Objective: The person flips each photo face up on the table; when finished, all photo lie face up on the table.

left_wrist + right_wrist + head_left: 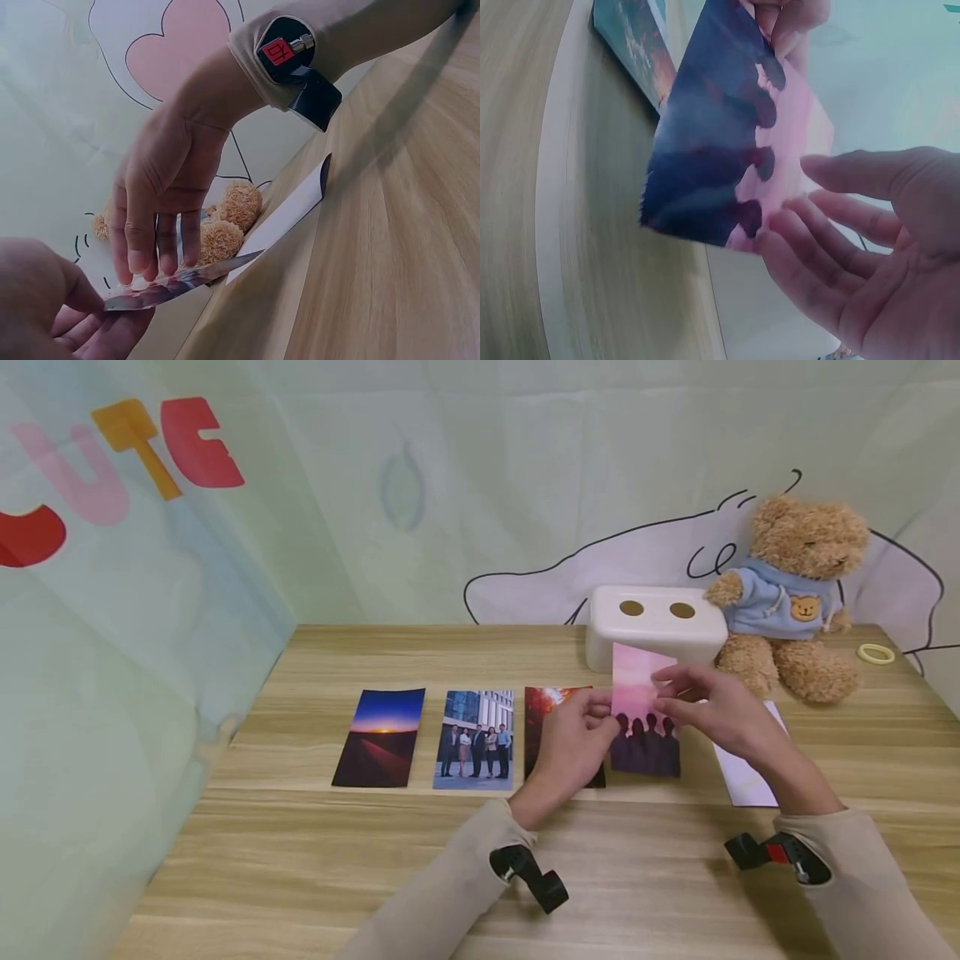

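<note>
A photo print (645,752) with a pink sky and several dark silhouetted figures is held tilted above the table. My left hand (573,735) pinches its left edge between thumb and fingers. At its right edge is my right hand (716,706); in the right wrist view the fingers (817,240) are nearly straight, their tips at the print, with the thumb spread apart. Left of it a red autumn print (547,702) lies partly hidden by my left hand. Further left lie a group portrait print (474,743) and a sunset road print (381,739).
A white sheet or card (746,772) lies under my right forearm. Behind stand a white box (652,627) with two round holes and a teddy bear (795,585) in a blue hoodie. A yellow ring (875,653) lies at the far right.
</note>
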`<action>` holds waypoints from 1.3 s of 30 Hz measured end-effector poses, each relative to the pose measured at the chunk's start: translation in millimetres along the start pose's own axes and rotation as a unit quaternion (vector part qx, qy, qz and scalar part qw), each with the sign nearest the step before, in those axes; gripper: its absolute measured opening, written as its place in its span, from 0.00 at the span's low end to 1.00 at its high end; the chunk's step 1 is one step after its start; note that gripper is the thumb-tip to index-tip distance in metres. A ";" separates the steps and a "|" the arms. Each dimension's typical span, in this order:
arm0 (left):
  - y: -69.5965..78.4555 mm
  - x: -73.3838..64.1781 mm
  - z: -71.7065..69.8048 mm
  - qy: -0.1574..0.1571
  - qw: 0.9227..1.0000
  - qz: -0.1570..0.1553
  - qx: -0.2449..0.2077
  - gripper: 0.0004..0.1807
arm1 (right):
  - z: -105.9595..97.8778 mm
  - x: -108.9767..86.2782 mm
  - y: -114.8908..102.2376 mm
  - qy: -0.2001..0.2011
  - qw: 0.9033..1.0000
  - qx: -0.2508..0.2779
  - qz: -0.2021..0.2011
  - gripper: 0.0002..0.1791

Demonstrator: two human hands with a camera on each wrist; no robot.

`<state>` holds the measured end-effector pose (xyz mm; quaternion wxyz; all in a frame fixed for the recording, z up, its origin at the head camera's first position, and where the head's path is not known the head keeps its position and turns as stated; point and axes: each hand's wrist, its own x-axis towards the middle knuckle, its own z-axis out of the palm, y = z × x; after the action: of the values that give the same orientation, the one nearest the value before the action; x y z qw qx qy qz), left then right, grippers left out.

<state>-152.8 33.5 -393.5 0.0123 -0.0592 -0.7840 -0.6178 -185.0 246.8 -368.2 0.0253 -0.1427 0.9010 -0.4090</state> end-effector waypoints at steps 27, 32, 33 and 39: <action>-12.6 4.4 -1.7 0.010 1.000 0.006 0.003 0.20 | -3.4 1.3 10.3 -0.002 0.997 0.033 0.071 0.24; -15.9 4.6 -1.5 0.002 0.999 0.013 0.037 0.22 | -3.8 2.1 13.2 -0.003 0.997 0.023 0.077 0.24; -16.5 4.8 -1.4 -0.001 0.999 0.012 0.042 0.22 | -3.6 2.2 13.6 -0.004 0.997 0.022 0.078 0.23; -19.1 5.2 -1.5 -0.014 0.998 0.002 0.053 0.25 | -2.5 3.7 17.2 -0.012 0.997 0.025 0.079 0.22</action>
<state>-160.2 28.1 -411.2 0.0056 -0.0692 -0.8159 -0.5740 -193.0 258.4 -379.1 0.0721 -0.0759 0.8985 -0.4263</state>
